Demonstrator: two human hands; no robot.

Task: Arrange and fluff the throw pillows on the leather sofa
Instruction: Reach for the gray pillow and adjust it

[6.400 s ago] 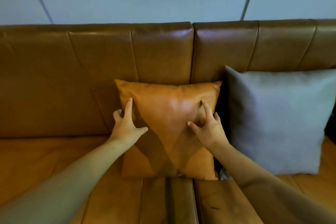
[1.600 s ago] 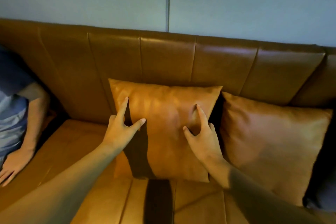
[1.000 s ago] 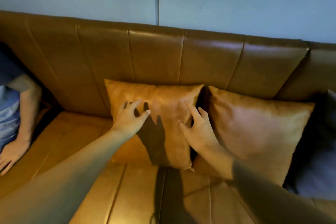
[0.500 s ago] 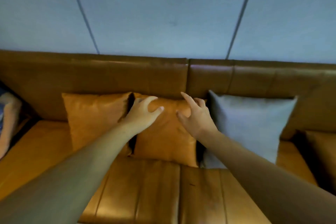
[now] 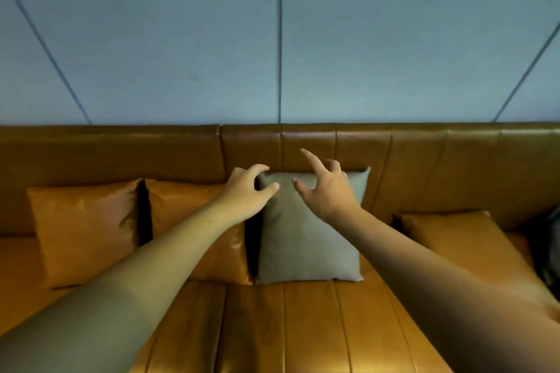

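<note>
A grey fabric pillow (image 5: 306, 239) stands upright against the backrest of the brown leather sofa (image 5: 303, 321). My left hand (image 5: 247, 191) hovers at its top left corner, fingers curled and apart. My right hand (image 5: 328, 188) is spread in front of its top right part, holding nothing. To the left stand two tan leather pillows, one (image 5: 197, 221) touching the grey one and another (image 5: 85, 230) further left. A fourth tan pillow (image 5: 460, 239) lies tilted back at the right.
A blue-grey panelled wall (image 5: 272, 54) rises behind the backrest. A dark object (image 5: 550, 251) sits at the far right edge of the seat. The seat cushions in front of the pillows are bare.
My view and both hands have shifted right, from the middle tan pillow to the top of the grey pillow. The hands still hold nothing.
</note>
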